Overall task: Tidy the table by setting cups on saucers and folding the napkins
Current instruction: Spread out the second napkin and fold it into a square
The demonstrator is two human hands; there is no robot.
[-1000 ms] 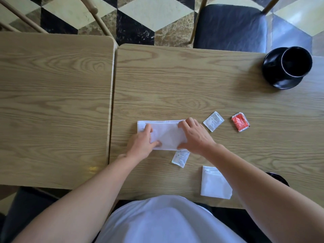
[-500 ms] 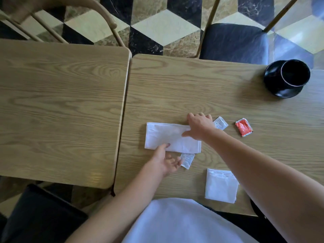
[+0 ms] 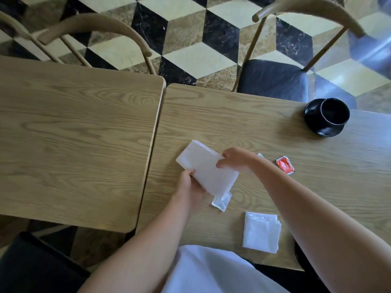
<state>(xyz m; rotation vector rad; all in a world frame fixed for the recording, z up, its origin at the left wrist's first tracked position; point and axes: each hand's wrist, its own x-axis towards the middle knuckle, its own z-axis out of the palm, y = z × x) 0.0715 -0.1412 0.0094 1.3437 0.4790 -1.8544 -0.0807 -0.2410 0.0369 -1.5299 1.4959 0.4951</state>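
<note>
**A:** Where is the napkin [image 3: 206, 169] you are folding?

**B:** Well to the left of the black cup [image 3: 334, 113], turned on a diagonal; your left hand [image 3: 189, 186] pinches its near long edge, fingers curled under and thumb on top; your right hand [image 3: 237, 158] is closed on the far edge, towards the cup.

**A:** Why hold both edges?

**B:** Likely so the layers stay together while you turn it for the next fold; it looks partly lifted, though that is hard to tell.

**A:** What is done?

**B:** The cup already sits on its saucer [image 3: 329, 131]; a folded napkin [image 3: 261, 232] lies nearer you than the cup, by the table [image 3: 232, 115] edge.

**A:** Anything in the way?

**B:** A white sachet [image 3: 221, 200] peeks from under the held napkin; a red sachet [image 3: 285, 165] lies between napkin and cup; mind you don't drag them.
</note>
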